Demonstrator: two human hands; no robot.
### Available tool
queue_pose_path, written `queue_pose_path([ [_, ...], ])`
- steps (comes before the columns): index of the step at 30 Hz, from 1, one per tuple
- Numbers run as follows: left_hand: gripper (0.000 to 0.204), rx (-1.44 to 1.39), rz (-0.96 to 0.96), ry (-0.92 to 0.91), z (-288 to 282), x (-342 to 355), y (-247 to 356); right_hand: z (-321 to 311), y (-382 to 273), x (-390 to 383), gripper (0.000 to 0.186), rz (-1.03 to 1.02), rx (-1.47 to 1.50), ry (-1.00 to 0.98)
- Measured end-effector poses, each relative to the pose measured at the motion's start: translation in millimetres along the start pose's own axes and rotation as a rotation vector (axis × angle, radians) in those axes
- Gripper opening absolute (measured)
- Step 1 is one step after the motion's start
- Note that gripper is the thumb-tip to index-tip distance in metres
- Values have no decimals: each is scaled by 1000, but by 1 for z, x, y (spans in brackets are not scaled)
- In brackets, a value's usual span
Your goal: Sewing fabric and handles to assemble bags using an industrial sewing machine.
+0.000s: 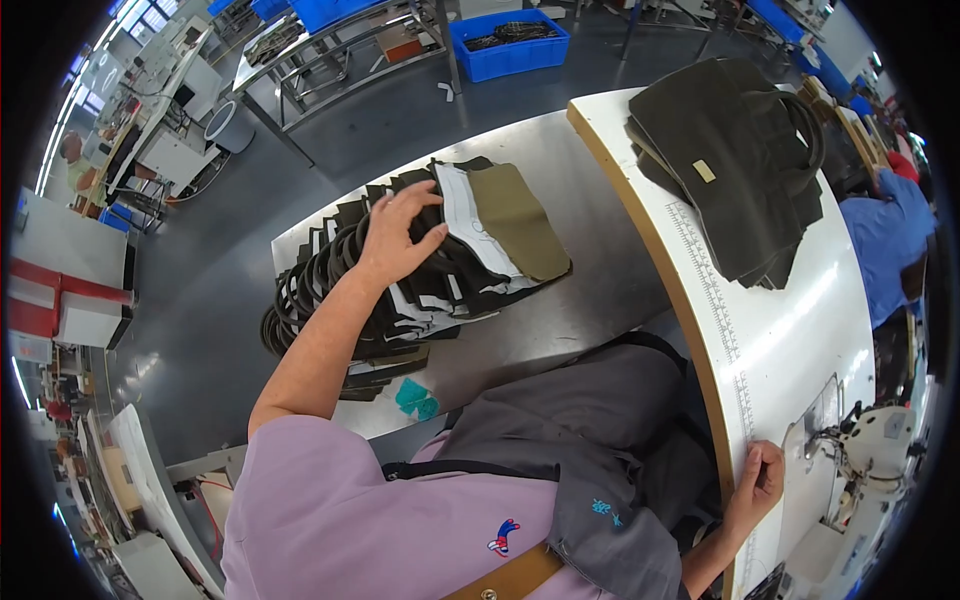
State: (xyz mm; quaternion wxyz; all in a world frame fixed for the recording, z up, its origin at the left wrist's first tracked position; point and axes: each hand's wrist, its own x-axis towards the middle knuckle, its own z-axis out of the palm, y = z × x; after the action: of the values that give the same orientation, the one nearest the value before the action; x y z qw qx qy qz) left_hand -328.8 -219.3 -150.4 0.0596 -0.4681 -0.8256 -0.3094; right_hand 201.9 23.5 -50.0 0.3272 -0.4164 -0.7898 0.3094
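Fingers of my left hand (400, 235) curl down over the top of the fanned stack of dark fabric bag panels with black looped strap handles (400, 290), thumb apart from the rest, fingertips pressing on the uppermost dark piece just beside a panel with white lining (465, 225). Whether I already pinch a single piece I cannot tell. To do this well, I judge I should pin only the top panel under my fingertips and peel it clear, so the loose straps below do not drag along and spoil the fan. An olive-green fabric panel (520, 220) lies at the stack's far end, and the stack sits on the grey metal table (590, 300) to my left. My right hand (758, 487) rests half-closed on the edge of the white sewing table with a printed ruler strip (800, 330), holding nothing I can make out. Farther up that table lies a pile of finished dark olive bags (730, 160).
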Motion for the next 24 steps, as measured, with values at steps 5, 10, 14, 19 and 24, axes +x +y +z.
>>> queue_pose_path([
  [5,34,-52,-366,562,-51,-46,-60,-4,7,0,18,-17,-26,-21],
  [10,62,181,-1215,749,-138,-228,-219,-11,24,2,19,-49,-36,-20],
  [14,96,-430,-1733,858,-117,-374,-225,-12,40,10,20,-54,-36,-27],
  [19,96,-1162,-1525,740,-56,-311,-134,-8,25,10,21,-32,-53,-25],
  [24,70,-1261,-1319,786,-48,-287,-129,-3,22,5,18,-100,-63,-31],
])
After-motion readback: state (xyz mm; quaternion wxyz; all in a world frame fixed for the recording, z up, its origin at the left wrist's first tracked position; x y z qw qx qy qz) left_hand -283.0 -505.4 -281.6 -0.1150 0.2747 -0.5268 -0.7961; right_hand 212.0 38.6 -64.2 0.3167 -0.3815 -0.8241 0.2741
